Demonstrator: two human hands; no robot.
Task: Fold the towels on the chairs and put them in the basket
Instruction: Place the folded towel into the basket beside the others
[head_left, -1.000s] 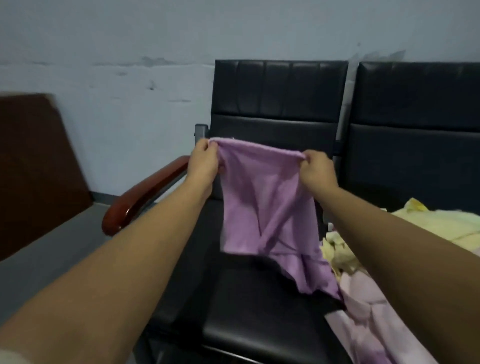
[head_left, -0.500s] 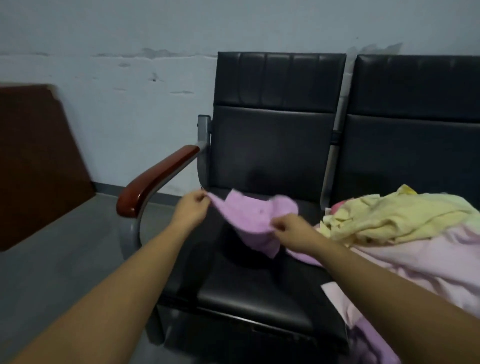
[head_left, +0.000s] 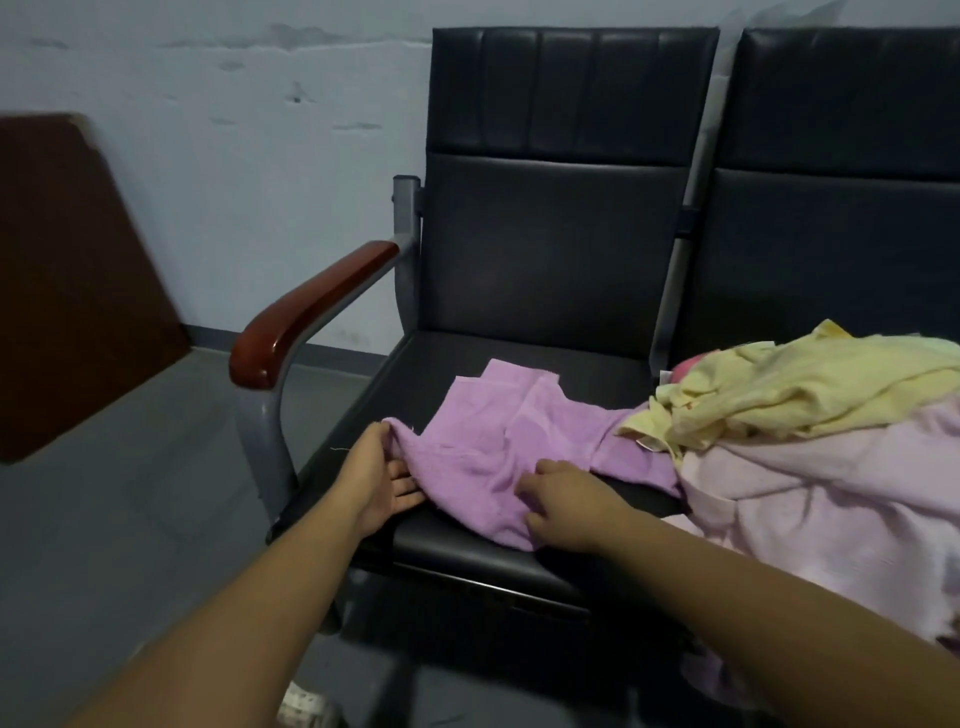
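Left hand (head_left: 387, 478) low on the seat, thumb and fingers pinched on the left corner of the purple towel (head_left: 519, 447). Towel spread across the seat of the left chair (head_left: 550, 249), rumpled, far edge toward the backrest, right end running up against the heap of other cloths. Right hand (head_left: 563, 506) knuckles up on the towel's near edge, fingers curled onto the cloth and gripping it.

Half a second back, bunched and held just above the seat between both hands. A second back, stretched in the air at backrest height. Both hands lower now, down at seat level.

Far left, brown board (head_left: 67, 275) leaning against the wall (head_left: 208, 156). Next, red-brown armrest (head_left: 306, 317) on a grey frame. On the left seat, the purple towel, lying flat under both hands. Heaped on the right chair (head_left: 841, 182), yellow towel (head_left: 789, 384) on top and pale pink towel (head_left: 841, 499) beneath, spilling over the front edge. Bright pink cloth (head_left: 691, 366) peeking out at the heap's back left.
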